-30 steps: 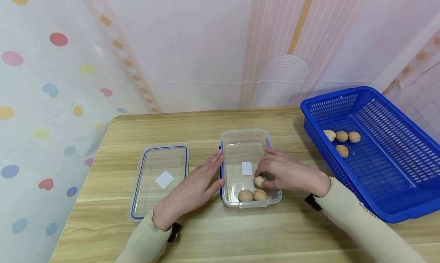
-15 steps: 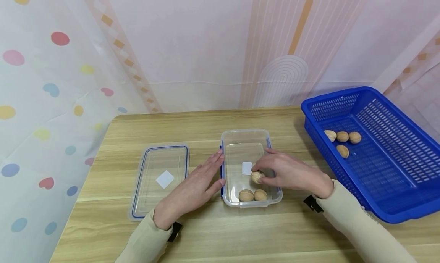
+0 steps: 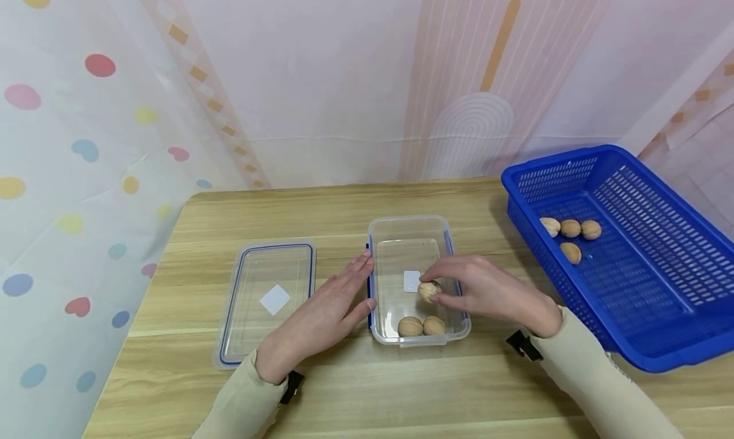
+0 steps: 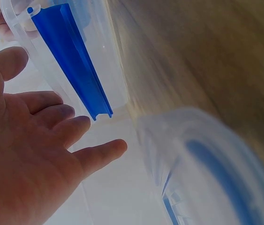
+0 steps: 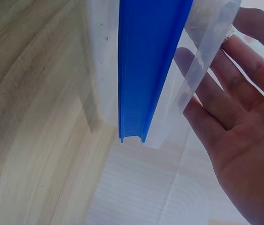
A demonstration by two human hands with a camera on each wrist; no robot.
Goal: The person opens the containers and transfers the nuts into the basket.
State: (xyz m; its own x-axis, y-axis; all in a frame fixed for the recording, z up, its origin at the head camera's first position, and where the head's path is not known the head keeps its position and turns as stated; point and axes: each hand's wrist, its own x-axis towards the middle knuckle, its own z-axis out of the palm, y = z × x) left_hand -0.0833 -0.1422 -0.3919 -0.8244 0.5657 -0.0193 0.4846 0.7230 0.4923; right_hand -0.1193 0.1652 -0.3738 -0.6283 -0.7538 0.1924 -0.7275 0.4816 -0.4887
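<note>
In the head view a clear plastic container (image 3: 395, 232) with blue side clips stands on the table, a white label inside. My right hand (image 3: 487, 289) reaches over its right wall and pinches a walnut (image 3: 429, 292) between thumb and fingertips, low inside the container. Two more walnuts (image 3: 410, 326) lie side by side at its near end. My left hand (image 3: 321, 318) has its fingers extended, fingertips right at the container's left rim. The left wrist view shows those fingers beside a blue clip (image 4: 73, 61). In the right wrist view the pinched walnut (image 5: 207, 21) is partly hidden behind the rim.
A clear lid (image 3: 252, 273) with a blue seal lies flat on the table to the left, partly behind the left hand. At right stands a blue basket (image 3: 636, 337) holding several walnuts (image 3: 570, 228). A patterned curtain (image 3: 332, 88) hangs behind the table (image 3: 367, 394).
The pinched walnut has shifted a little left and away from me inside the container, and my right fingers have spread around it. My left hand has stayed at the rim.
</note>
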